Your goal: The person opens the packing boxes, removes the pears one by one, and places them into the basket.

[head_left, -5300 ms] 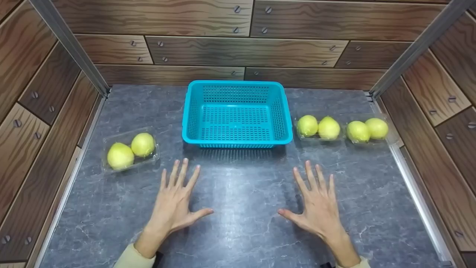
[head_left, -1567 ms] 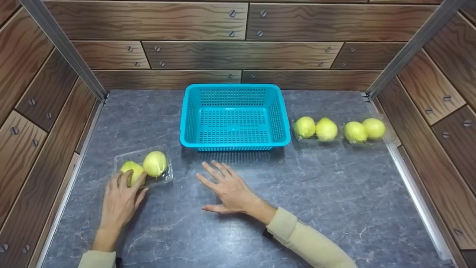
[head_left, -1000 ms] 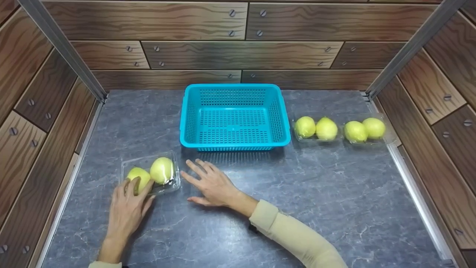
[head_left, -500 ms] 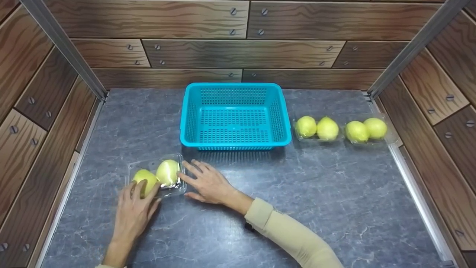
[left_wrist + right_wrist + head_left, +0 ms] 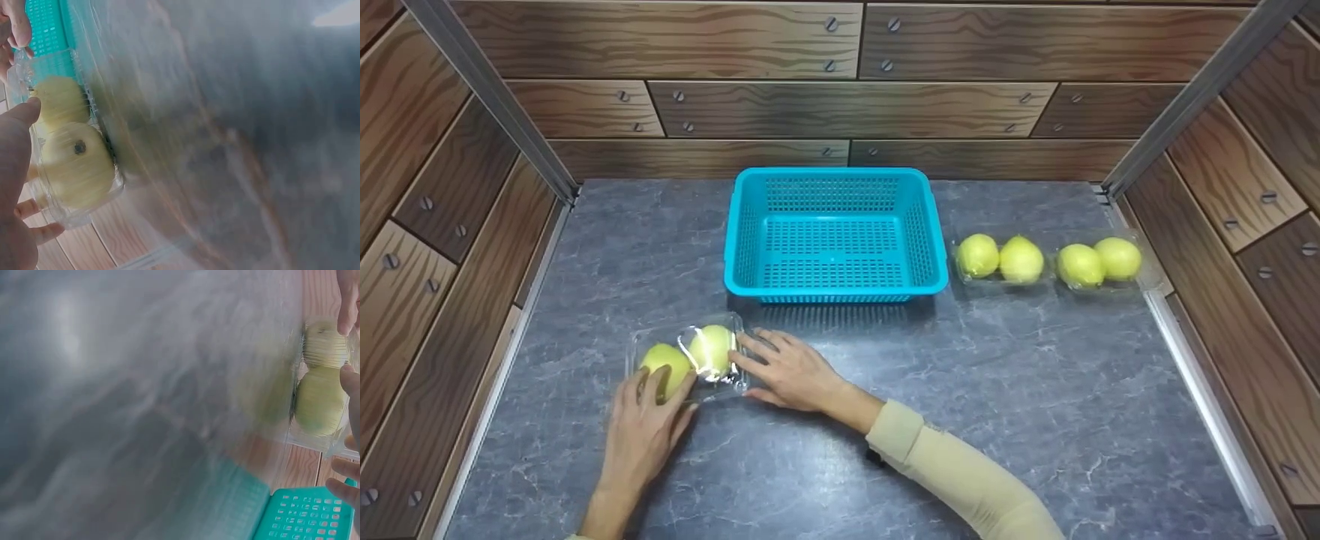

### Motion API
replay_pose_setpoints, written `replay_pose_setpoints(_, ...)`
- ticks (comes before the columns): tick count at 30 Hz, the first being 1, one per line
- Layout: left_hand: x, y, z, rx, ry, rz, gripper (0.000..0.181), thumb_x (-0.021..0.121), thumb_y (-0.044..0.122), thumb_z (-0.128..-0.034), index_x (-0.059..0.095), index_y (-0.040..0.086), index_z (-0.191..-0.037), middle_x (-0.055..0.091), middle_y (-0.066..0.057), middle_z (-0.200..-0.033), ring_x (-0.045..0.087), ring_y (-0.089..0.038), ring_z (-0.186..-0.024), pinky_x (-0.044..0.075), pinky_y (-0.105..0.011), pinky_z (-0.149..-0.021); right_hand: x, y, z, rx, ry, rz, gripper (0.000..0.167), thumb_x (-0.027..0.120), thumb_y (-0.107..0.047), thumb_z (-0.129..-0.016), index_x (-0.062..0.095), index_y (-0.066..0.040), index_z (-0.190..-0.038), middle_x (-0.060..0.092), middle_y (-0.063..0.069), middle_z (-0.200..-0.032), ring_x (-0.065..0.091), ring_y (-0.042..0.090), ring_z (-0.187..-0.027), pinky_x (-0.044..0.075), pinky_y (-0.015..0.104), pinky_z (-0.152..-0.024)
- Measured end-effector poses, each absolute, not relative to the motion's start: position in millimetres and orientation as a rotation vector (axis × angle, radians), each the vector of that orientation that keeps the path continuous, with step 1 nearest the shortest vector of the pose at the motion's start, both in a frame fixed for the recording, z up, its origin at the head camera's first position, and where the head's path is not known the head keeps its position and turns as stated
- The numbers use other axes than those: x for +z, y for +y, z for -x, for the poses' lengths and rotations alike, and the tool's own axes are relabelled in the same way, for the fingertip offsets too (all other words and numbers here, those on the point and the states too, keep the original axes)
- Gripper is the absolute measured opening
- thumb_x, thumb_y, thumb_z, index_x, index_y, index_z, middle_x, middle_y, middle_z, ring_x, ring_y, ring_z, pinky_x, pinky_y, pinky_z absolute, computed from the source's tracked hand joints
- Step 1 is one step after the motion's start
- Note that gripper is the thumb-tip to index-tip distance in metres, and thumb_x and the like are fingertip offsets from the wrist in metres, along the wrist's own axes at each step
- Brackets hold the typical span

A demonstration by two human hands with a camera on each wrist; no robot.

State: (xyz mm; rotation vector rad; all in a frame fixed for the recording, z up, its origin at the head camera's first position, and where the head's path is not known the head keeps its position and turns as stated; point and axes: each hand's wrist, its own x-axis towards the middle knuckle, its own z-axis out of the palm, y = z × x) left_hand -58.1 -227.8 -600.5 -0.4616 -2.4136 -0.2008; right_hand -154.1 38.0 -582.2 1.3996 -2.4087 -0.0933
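A clear plastic box (image 5: 701,394) with two round yellow-green fruits, one of them the right-hand fruit (image 5: 711,351), lies on the grey table left of centre. My left hand (image 5: 641,427) grips its left end, fingers over the lid by the left fruit (image 5: 666,367) and thumb at the near side. At the box's right end, my right hand (image 5: 795,375) touches with spread, fairly straight fingers. Both wrist views show the box (image 5: 76,216) from the side; a dark blossom end marks one fruit (image 5: 76,163). How firmly the right hand holds is unclear.
A turquoise perforated basket (image 5: 834,291) with nothing in it stands behind the hands. Right of it are two more clear boxes of fruit, the nearer with its fruit (image 5: 1020,259), the farther with its own (image 5: 1081,265). Wood-patterned walls (image 5: 750,109) enclose the table.
Earlier, both hands lay spread and the box sat farther left and back. My left hand has since slid it right and toward me; my right hand came across and now touches its right end.
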Motion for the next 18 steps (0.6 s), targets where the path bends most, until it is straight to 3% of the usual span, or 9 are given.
replay_pose_setpoints(18, -596.5, -208.1, 54.8, -0.179, -2.413, 0.518, 0.05, 0.037, 0.051, -0.1121, 0.072, 0.02, -0.131, 0.066, -0.023, -0.117, 0.062, -0.048, -0.11, 0.058, -0.067, -0.094, -582.8, 64.7, 145.2, -0.016, -2.362, -1.38, 0.07, 0.061, -0.065, -0.098, 0.053, -0.023, -0.153, 0.058, 0.008, -0.156, 0.062, 0.026, -0.136, 0.057, 0.038, -0.114)
